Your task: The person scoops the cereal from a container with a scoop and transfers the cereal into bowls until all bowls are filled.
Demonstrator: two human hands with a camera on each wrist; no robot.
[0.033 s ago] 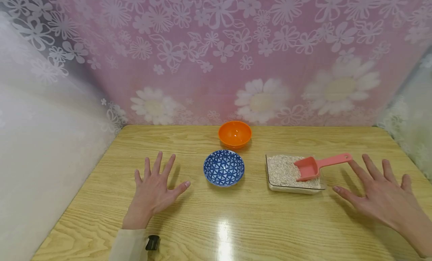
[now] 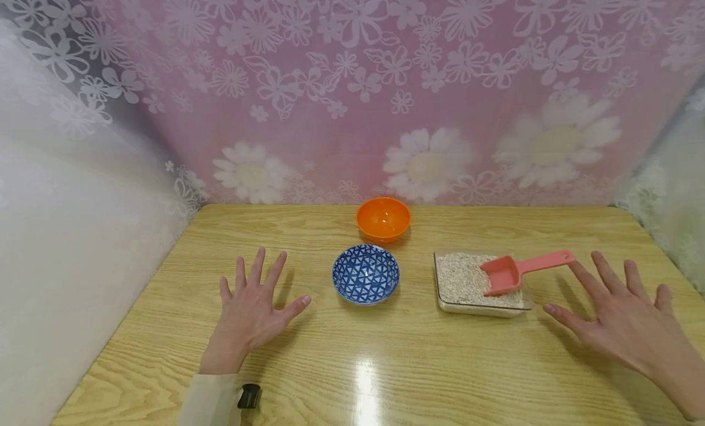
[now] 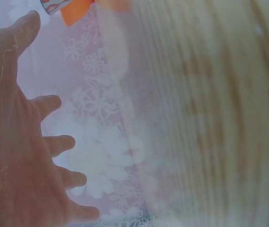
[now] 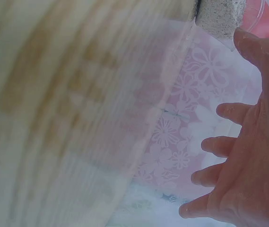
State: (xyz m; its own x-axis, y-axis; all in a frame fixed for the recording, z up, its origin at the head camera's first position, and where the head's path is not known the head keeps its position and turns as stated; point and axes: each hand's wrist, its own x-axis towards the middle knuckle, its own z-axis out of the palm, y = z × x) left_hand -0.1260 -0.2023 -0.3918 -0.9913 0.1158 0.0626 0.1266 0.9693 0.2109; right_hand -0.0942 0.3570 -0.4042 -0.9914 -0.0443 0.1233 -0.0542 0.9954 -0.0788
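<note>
The left hand (image 2: 250, 316), its fingers spread well apart, is to the left of a blue-and-white patterned bowl (image 2: 366, 274) on the wooden surface (image 2: 440, 371). An orange bowl (image 2: 384, 219) sits just beyond it, on the far side. To the right stands a clear container (image 2: 481, 311) of pale flakes (image 2: 459, 282), with a pink scoop (image 2: 502, 276) lying on them, handle pointing right. The right hand (image 2: 633, 322), fingers also spread, is just right of the container (whether its index fingertip touches the handle, I cannot tell).

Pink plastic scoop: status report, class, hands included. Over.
Left hand, right hand: spread, gripping nothing. Pink plastic scoop resting on pale flakes in transparent rectangular container. Nothing seen covering scoop.
</note>
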